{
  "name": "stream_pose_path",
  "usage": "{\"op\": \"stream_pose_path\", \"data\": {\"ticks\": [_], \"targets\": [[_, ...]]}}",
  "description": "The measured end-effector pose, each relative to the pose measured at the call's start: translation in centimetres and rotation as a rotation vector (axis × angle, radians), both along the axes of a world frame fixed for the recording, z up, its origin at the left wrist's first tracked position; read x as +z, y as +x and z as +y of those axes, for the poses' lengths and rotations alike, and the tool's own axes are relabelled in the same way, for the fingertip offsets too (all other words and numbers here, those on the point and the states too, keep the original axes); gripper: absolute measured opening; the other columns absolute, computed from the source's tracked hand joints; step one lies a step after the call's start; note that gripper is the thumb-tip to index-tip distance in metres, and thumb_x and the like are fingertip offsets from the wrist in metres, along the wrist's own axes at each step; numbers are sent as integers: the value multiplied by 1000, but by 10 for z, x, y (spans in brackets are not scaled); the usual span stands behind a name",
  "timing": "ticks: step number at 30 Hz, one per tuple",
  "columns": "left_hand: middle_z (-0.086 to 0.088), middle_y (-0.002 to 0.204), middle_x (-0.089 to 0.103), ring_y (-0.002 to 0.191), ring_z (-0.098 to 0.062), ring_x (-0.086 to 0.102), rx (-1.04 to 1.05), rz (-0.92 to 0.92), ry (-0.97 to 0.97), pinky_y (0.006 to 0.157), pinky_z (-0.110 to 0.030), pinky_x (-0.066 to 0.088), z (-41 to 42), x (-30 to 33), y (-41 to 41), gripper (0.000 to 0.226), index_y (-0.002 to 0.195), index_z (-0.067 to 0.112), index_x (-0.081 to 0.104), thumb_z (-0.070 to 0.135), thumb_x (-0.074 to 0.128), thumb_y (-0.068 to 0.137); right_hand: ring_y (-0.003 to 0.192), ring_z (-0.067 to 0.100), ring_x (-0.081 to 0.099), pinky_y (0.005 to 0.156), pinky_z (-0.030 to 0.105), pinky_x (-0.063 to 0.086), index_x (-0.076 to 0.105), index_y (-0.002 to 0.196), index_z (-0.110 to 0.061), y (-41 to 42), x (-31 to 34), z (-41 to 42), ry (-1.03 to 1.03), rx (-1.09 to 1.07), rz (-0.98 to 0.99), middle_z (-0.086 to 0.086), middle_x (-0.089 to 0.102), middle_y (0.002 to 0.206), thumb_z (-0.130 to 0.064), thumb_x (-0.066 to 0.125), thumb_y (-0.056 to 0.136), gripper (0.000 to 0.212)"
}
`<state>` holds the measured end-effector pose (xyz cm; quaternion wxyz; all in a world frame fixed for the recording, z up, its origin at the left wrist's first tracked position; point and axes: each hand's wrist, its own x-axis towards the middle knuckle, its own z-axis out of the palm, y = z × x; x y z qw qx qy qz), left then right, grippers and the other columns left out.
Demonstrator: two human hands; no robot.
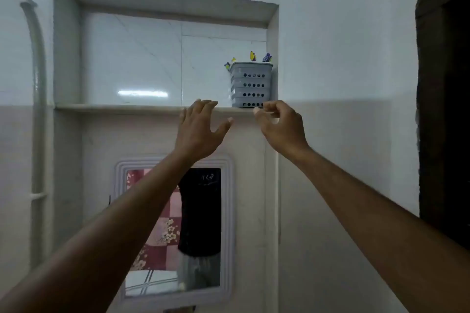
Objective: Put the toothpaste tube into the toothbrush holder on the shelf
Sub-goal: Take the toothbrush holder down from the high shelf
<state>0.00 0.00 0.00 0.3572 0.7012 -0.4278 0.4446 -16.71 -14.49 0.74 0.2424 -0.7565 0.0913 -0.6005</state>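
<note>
A recessed wall niche [165, 40] lined with glossy white tiles [132, 63] catches a streak of reflected light. Below it hangs a framed mirror [175, 231] (showing a pink floral cloth and something dark). A grey pipe [38, 89] runs down the pale wall at left; a dark doorway [447, 109] stands at right.

Toothbrush holder [251, 84] sits hard in the niche's right corner, side wall [272, 58] touching-close. Shelf [114, 107] left of holder is bare, open approach. Above holder: toothbrush heads [259, 56] stick up, clear space up to niche ceiling.
</note>
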Motion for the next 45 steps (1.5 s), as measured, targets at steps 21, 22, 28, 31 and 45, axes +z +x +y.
{"op": "stream_pose_path", "data": {"ticks": [21,22,28,31,45], "targets": [[6,126,76,137,-19,59,74,-195,-277,131,-46,20,-51,8,75,43,128,24,75,56,58,105,133,28,59,107,48,57,35,160,-10,113,50,-40,70,-118,-168,7,55,148,-62,91,68,119],[6,128,75,138,-19,58,75,-183,-265,131,-46,19,-50,8,74,44,129,24,75,56,57,105,128,25,61,103,46,59,38,158,-11,110,49,-40,80,-92,-195,5,57,143,-60,93,66,117],[3,136,72,143,-20,54,60,-110,-158,133,-44,14,-41,13,67,49,135,24,71,59,54,105,132,24,59,102,42,60,30,164,-14,77,35,-25,63,-31,-303,3,52,148,-62,94,62,130],[-2,141,69,147,-22,51,34,-36,-107,133,-46,12,-33,18,59,55,140,22,67,60,54,104,133,18,63,103,39,61,36,161,-17,52,28,-13,55,33,-391,-2,58,150,-64,99,58,129],[-3,148,65,135,-23,60,-79,303,62,115,-57,46,28,-138,-57,53,148,23,60,52,62,103,125,12,68,97,43,63,45,151,-21,-34,-149,9,244,94,-135,-8,65,143,-75,100,50,127]]}}
